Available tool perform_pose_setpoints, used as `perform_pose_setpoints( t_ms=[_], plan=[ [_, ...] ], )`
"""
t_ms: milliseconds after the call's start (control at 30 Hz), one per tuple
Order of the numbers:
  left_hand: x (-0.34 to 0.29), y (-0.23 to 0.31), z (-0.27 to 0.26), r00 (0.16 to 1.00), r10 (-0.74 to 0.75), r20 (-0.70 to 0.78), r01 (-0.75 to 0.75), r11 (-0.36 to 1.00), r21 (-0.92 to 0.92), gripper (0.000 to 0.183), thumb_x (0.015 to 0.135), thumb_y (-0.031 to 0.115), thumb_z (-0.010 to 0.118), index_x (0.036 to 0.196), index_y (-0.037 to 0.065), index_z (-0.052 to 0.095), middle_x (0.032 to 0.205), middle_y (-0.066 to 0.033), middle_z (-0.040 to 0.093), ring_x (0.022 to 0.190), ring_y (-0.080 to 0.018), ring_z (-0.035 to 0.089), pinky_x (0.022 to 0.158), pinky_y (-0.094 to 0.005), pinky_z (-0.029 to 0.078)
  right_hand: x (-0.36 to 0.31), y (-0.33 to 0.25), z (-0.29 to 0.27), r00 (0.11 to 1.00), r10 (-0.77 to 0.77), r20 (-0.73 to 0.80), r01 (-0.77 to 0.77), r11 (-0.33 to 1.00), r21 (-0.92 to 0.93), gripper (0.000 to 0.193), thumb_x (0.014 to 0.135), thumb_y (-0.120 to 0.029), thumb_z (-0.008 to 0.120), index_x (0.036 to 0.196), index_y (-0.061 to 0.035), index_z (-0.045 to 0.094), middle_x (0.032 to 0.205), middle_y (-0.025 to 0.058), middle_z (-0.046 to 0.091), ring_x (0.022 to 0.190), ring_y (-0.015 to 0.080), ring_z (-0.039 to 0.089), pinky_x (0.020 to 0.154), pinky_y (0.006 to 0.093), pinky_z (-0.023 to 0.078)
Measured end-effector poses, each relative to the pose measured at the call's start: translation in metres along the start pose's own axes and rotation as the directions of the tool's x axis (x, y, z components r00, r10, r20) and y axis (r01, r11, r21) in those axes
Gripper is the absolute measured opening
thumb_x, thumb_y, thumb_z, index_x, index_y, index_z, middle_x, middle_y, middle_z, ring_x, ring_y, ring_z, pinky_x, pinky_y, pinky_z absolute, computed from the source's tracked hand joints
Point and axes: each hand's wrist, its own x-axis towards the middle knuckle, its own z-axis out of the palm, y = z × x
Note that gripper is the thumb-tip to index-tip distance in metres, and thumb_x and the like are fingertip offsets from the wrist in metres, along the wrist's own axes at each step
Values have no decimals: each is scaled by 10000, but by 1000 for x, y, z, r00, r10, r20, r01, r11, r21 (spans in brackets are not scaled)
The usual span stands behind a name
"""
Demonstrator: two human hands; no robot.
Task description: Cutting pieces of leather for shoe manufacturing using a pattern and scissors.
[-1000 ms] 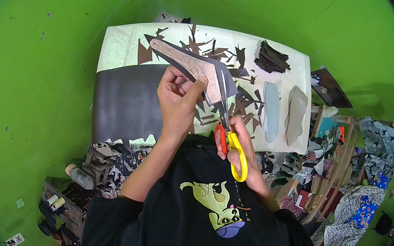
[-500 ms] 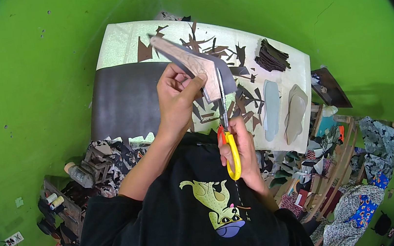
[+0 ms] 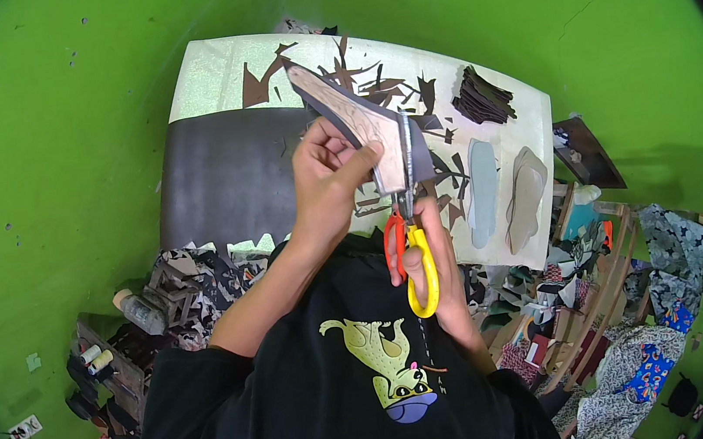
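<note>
My left hand (image 3: 325,179) pinches a pale, boot-shaped template (image 3: 365,130) against a piece of dark sheet material (image 3: 422,154), thumb on top of the template. The dark piece shows past the template on both sides. My right hand (image 3: 447,282) grips scissors (image 3: 421,274) with one red and one yellow handle, thumb through the yellow loop. Their blades point away from me and lie along the template's right edge, with the dark sheet beside them. The handles are slightly apart.
Under my hands stands a pale table (image 3: 211,74) with a large dark sheet (image 3: 224,182) and scattered brown scraps (image 3: 384,93). To the right lie a stack of dark pieces (image 3: 483,96), a grey-blue sole shape (image 3: 482,195) and beige sole shapes (image 3: 526,198). Fabric scraps (image 3: 201,282) heap below left.
Both hands have shifted slightly, the left one rightward with the template and dark piece. The scissor handles have spread apart, and the template stands more upright.
</note>
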Motion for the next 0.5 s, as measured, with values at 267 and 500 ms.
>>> perform_pose_setpoints(
  t_ms=[267,500],
  plan=[
    [-6,-2,9,1000,3,-30,-5,998,-60,306,854,-9,713,1128,2,577,1020,-98,711,742,-45,624,565,-165,418,1,-2,0,1000,-5,-28,6,1000,16,691,865,-637,668,1029,-29,385,705,23,479,467,93,509,429,238,387],
    [-11,5,7,1000,-3,24,3,1000,1,225,881,-60,672,1065,-21,549,1045,-140,688,908,-149,693,799,-288,580,3,-8,-4,999,-26,-44,23,998,-60,618,872,-543,720,1003,-31,400,655,14,475,449,80,502,418,230,376]
  ],
)
